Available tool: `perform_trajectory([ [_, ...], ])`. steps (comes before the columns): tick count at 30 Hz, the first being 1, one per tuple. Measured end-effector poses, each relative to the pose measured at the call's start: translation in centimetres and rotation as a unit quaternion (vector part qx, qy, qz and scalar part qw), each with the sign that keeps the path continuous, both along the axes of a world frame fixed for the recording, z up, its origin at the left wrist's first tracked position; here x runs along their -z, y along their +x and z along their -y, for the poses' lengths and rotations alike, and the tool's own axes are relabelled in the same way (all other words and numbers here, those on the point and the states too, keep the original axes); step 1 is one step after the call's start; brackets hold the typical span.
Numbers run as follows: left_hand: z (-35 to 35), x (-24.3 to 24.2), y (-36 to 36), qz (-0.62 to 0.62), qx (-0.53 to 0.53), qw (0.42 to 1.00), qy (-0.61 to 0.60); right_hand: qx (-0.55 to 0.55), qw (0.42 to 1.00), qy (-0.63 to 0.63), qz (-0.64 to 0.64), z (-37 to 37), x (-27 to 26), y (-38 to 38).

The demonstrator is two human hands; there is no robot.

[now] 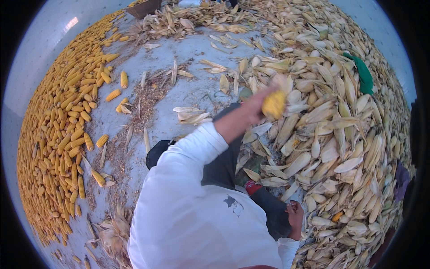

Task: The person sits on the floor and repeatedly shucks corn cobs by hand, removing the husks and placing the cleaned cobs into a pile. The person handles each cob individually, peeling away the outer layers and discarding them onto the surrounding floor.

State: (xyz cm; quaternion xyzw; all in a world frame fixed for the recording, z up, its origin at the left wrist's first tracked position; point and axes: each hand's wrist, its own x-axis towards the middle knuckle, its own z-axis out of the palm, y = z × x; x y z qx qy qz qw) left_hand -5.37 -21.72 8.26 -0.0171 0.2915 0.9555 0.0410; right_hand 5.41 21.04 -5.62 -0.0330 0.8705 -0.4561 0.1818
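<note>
My left hand (254,105) is stretched out over the edge of the husk-covered heap and blurred by motion. It grips a yellow corn ear (273,104), also blurred. A pale patch just above the ear is too smeared to identify. Low by my bent knee, my right hand (295,215) has curled fingers; whether something small lies in them is not clear. Beside that hand and beyond the corn ear spreads a heap of corn ears in dry husks (322,151).
Husked yellow ears (63,134) form a large pile on the left, with a few strays beside it. Loose husks (191,116) and chaff lie on the pale ground sheet (161,117). A green cloth (362,74) rests on the heap. A basket (144,9) stands far back.
</note>
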Motion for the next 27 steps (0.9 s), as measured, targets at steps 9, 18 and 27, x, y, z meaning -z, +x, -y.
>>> perform_trajectory([
  [9, 15.1, 18.2, 8.2, 0.24, -0.308, 0.909, 0.145, -0.06, 0.993, 0.035, 0.091, 3.1, 3.8, 0.2],
  [18, 17.3, 16.1, 11.0, 0.356, -0.31, 0.879, -0.069, -0.099, 0.979, 0.148, 0.103, 2.7, 5.5, 0.6],
  [27, 37.9, -9.3, -8.4, -0.178, -0.612, 0.73, -0.246, -0.039, 0.986, 0.156, 0.04, 3.8, 5.3, 1.7],
])
